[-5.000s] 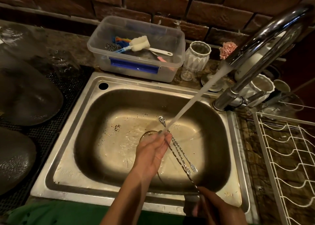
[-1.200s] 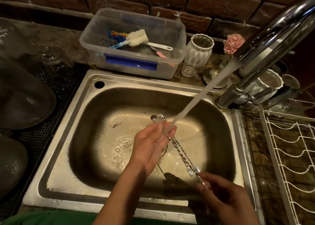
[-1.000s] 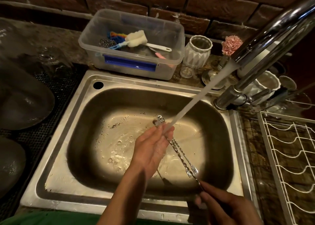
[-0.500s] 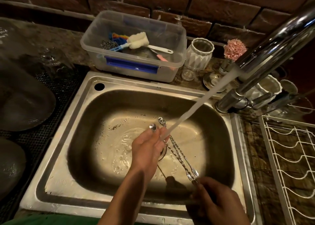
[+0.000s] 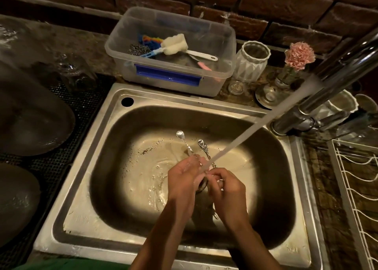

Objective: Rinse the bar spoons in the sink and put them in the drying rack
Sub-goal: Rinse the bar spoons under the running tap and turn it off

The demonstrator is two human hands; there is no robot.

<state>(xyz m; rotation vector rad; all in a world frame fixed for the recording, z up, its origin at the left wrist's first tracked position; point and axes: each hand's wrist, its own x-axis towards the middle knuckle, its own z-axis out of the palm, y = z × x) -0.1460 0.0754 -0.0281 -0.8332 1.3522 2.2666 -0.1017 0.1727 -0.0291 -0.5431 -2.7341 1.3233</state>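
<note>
Water (image 5: 241, 139) from the tap strikes both hands over the sink (image 5: 86, 188). Left hand (image 5: 184, 177) and right hand (image 5: 227, 188) clasp the bar spoons (image 5: 201, 145) together, bowls pointing away, likely so the stream rinses the stems.

No legible text or labels anywhere

Setting: bar or kitchen wash station | steel sink (image 5: 86, 224) | running faucet (image 5: 335, 69) | brick wall (image 5: 266, 8) | tub of scrubbers (image 5: 169, 79) | wire drying rack (image 5: 356, 188) | black mesh mat (image 5: 81, 106)

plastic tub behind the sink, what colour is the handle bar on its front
Blue, on the clear plastic tub; its handle bar shows best in the head view.
</note>
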